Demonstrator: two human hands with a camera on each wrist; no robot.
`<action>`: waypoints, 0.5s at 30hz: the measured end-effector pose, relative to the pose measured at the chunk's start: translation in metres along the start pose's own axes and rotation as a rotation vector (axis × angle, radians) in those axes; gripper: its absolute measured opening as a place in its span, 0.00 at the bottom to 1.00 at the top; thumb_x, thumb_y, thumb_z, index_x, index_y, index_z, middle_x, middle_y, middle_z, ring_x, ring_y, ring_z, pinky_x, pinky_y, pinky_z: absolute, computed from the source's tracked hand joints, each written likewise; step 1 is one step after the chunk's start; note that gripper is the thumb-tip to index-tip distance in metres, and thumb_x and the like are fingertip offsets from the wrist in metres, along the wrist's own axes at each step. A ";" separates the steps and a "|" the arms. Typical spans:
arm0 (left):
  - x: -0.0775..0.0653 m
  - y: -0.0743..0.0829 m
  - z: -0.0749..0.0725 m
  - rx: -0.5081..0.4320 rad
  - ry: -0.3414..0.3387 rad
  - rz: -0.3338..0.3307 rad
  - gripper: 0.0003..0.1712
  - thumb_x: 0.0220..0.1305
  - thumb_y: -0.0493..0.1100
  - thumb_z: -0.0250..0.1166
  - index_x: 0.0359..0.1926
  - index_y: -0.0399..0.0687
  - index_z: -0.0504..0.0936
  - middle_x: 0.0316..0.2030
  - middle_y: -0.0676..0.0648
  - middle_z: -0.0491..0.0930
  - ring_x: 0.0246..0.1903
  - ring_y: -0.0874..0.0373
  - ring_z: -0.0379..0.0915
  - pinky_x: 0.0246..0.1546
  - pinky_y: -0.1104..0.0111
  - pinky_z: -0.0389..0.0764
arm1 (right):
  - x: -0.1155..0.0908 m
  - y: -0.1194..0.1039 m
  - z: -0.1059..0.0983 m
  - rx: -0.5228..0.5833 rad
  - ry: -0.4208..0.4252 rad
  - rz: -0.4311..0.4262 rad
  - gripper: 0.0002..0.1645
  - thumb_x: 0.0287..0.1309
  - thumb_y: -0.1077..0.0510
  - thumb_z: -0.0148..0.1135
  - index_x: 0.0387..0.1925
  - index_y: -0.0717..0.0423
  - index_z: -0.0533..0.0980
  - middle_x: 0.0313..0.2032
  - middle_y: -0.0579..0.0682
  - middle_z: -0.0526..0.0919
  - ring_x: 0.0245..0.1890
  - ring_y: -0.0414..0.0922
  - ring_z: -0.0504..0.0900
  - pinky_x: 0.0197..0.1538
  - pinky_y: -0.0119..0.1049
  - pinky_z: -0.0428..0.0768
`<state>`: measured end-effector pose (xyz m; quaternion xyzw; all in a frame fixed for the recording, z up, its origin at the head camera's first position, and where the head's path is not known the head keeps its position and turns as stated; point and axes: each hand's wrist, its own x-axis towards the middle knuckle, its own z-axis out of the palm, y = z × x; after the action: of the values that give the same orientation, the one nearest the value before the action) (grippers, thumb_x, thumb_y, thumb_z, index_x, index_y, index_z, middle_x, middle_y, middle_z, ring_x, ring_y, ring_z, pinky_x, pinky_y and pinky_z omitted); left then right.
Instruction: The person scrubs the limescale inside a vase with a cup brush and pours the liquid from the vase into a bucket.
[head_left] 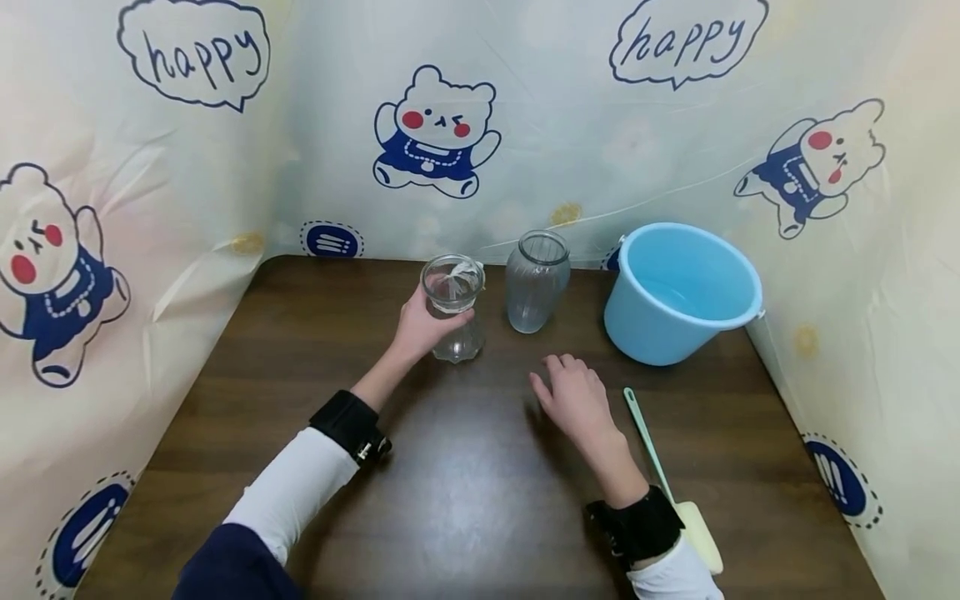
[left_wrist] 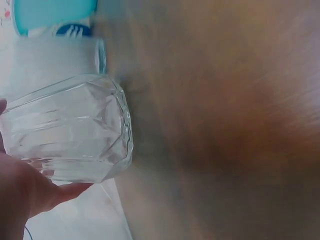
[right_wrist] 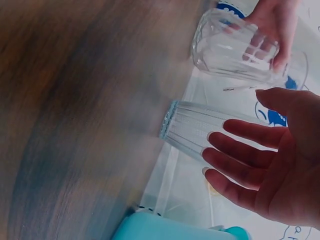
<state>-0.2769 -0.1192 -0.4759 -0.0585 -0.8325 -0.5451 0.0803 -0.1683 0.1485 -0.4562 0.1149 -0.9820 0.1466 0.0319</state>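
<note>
My left hand (head_left: 422, 323) grips a clear glass vase (head_left: 459, 343) round its neck, thumb across the near side. A crumpled whitish piece (head_left: 467, 271) shows at its rim; its kind is unclear. In the left wrist view the vase's faceted lower body (left_wrist: 75, 130) fills much of the left side. Whether its base touches the table cannot be told. A second, ribbed glass vase (head_left: 534, 287) stands upright just to the right. Nearer the front, my right hand (head_left: 576, 398) hovers with fingers spread and nothing in them; in the right wrist view its palm (right_wrist: 295, 175) shows.
A light blue bucket (head_left: 633, 312) stands at the back right of the brown wooden table (head_left: 465, 517). Beside my right forearm lies a spatula (head_left: 648, 442) with a pale green handle and cream blade. A printed cloth (head_left: 562, 150) hangs behind the table.
</note>
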 end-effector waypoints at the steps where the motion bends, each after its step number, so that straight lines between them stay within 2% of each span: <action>1: -0.006 0.002 0.000 -0.008 -0.007 0.006 0.45 0.53 0.54 0.81 0.68 0.53 0.71 0.61 0.43 0.79 0.62 0.45 0.74 0.65 0.47 0.73 | 0.000 0.000 0.000 -0.003 0.001 0.001 0.25 0.74 0.46 0.61 0.57 0.64 0.80 0.50 0.63 0.84 0.49 0.58 0.83 0.54 0.55 0.83; 9: -0.055 0.021 0.008 -0.044 -0.080 0.076 0.43 0.50 0.47 0.83 0.66 0.51 0.74 0.57 0.44 0.82 0.59 0.47 0.77 0.63 0.49 0.73 | 0.000 -0.003 0.000 -0.014 -0.003 0.016 0.26 0.74 0.46 0.62 0.58 0.64 0.79 0.51 0.63 0.84 0.50 0.59 0.82 0.55 0.56 0.82; 15: -0.085 0.029 0.018 -0.063 -0.124 0.065 0.43 0.49 0.47 0.84 0.66 0.52 0.74 0.56 0.46 0.83 0.58 0.50 0.78 0.64 0.51 0.73 | -0.005 -0.005 0.005 -0.031 -0.001 0.014 0.25 0.73 0.46 0.62 0.56 0.65 0.80 0.49 0.63 0.84 0.49 0.60 0.83 0.53 0.56 0.83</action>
<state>-0.1897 -0.0922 -0.4735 -0.1218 -0.8158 -0.5636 0.0444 -0.1626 0.1438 -0.4604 0.1076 -0.9849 0.1315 0.0321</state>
